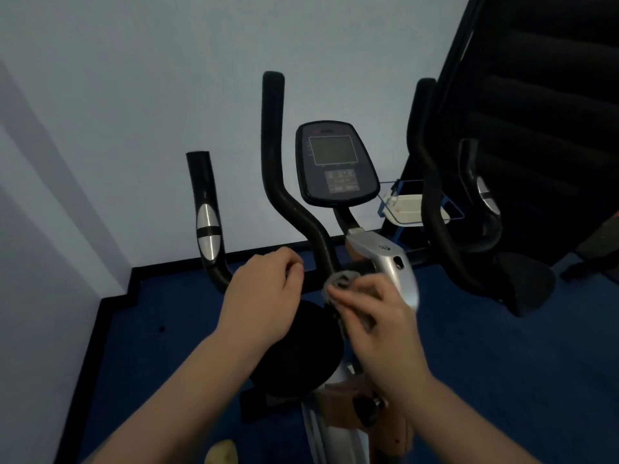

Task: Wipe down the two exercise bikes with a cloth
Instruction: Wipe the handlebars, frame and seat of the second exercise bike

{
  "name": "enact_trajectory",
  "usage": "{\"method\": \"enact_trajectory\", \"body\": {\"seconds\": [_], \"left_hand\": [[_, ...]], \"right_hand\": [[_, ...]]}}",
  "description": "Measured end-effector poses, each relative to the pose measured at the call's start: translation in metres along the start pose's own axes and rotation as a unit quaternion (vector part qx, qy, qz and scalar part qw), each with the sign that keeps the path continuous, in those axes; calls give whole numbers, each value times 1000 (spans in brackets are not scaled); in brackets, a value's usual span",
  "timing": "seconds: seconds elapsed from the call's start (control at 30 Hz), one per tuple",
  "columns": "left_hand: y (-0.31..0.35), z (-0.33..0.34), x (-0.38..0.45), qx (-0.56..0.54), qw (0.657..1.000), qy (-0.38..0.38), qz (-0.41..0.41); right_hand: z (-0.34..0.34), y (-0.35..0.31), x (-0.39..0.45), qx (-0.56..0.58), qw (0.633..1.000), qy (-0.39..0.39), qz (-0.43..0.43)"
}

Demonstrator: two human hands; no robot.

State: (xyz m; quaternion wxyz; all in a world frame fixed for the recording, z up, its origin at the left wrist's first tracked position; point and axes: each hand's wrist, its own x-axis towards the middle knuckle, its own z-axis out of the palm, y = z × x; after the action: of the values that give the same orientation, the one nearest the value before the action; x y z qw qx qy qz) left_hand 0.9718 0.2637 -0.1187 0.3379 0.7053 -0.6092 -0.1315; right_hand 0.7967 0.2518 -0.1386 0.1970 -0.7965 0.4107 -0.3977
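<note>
1. Right hand (375, 316) pinches a small grey cloth (341, 283) between thumb and fingers; the cloth is bunched and pressed at the base of the inner handlebar (278, 182), where that bar meets the silver stem housing (388, 266).
2. Left hand (264, 293) is curled loosely just left of that same bar base; fingers are bent inward, and I cannot tell whether it grasps anything.
3. Exercise bike (338, 162): black console with a grey display and button pad, upright on a short neck above the silver housing.
4. Outer left grip (206, 222) carries a silver pulse sensor pad with a black band; it stands apart from both hands.
5. Right-side handlebar (432, 195) rises beside a dark panelled surface (542, 112).
6. Behind the console, a blue wire rack (418, 209) holds a pale flat item.
7. Floor (502, 363) is blue; wall (134, 95) is pale.
8. Right hand is motion-blurred.
</note>
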Motion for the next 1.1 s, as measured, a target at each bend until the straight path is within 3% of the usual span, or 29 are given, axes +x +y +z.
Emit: {"method": "enact_trajectory", "body": {"seconds": [0.07,0.17,0.37,0.5,0.6,0.8,0.9,0.97,1.03,1.1], "left_hand": [[0,1,2,7,1000,-10,-7],[-1,2,3,22,1000,-17,-11],[-2,3,3,21,1000,-4,-12],[-1,3,2,24,1000,-5,-13],[-2,2,2,25,1000,1,-17],[-3,3,2,2,1000,5,-20],[-2,1,-1,-59,996,51,-35],[-2,-3,-5,-143,982,115,-41],[-8,-8,-12,-200,964,173,-39],[-15,-13,-20,-211,955,203,-38]], "right_hand": [[0,1,21,-7,1000,-16,-2],[13,-8,45,-8,999,29,28],[-1,5,-3,54,998,34,26],[-4,17,46,-43,985,96,134],[14,11,53,-132,981,37,138],[-20,21,44,-14,984,11,175],[-21,1,70,46,996,44,68],[-5,-18,75,27,998,-48,-24],[13,-27,74,-96,979,-156,-89],[12,-29,81,-121,963,-229,-80]]}}
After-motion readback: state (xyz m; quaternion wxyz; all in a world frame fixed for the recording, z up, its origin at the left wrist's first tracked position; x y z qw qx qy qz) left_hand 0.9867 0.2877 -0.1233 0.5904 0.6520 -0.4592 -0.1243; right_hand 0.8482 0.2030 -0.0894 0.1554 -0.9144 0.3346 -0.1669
